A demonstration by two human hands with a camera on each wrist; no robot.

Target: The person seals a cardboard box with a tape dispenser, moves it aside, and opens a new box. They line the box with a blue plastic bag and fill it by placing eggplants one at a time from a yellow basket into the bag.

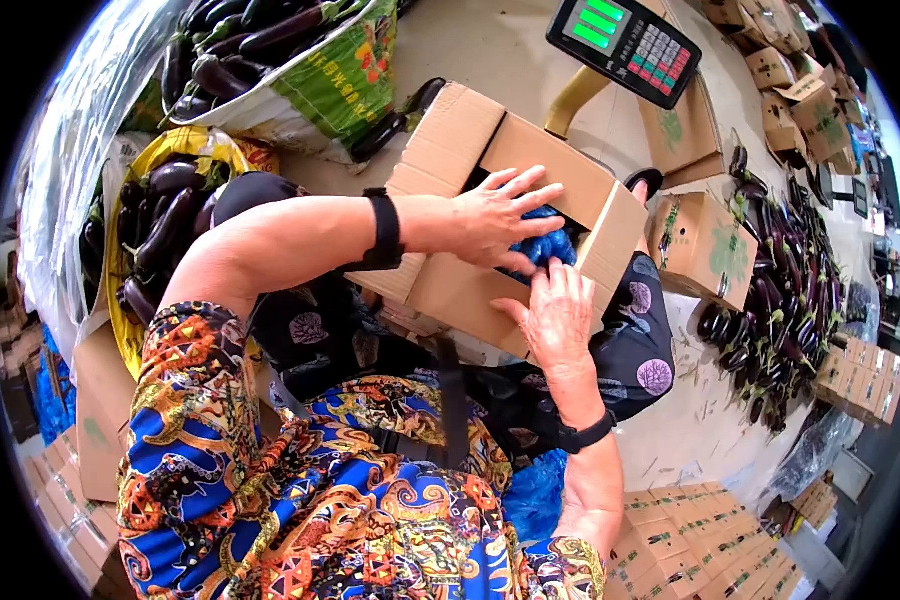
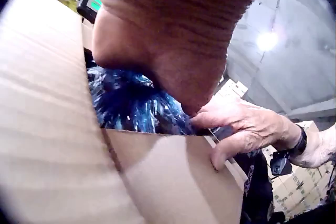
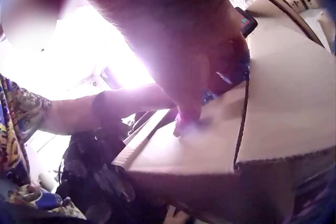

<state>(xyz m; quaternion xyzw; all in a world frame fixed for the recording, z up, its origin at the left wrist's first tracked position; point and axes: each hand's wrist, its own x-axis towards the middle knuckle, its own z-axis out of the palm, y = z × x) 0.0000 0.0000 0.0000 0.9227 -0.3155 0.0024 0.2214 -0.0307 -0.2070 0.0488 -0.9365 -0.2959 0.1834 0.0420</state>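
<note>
An open cardboard box (image 1: 450, 290) sits between the person's legs, its flaps folded outward. Inside it shows shiny blue plastic (image 1: 548, 245), a bag by its look, with its contents hidden. The left hand (image 1: 500, 220) lies over the opening with fingers spread, fingertips on the plastic. From the near side the right hand (image 1: 560, 310) reaches over the box edge, fingertips at the plastic and thumb out over a flap. In the left wrist view the blue plastic (image 2: 136, 103) bulges below the left palm, and the right thumb lies against the flap (image 2: 163, 166).
A scale display (image 1: 625, 45) stands beyond the box. Eggplants fill a green-printed bag (image 1: 345, 90) and a yellow bag (image 1: 120, 270) on the left. More eggplants (image 1: 780, 290) lie heaped on the right-hand floor beside a taped carton (image 1: 703, 250). Stacked cartons (image 1: 700, 540) stand behind.
</note>
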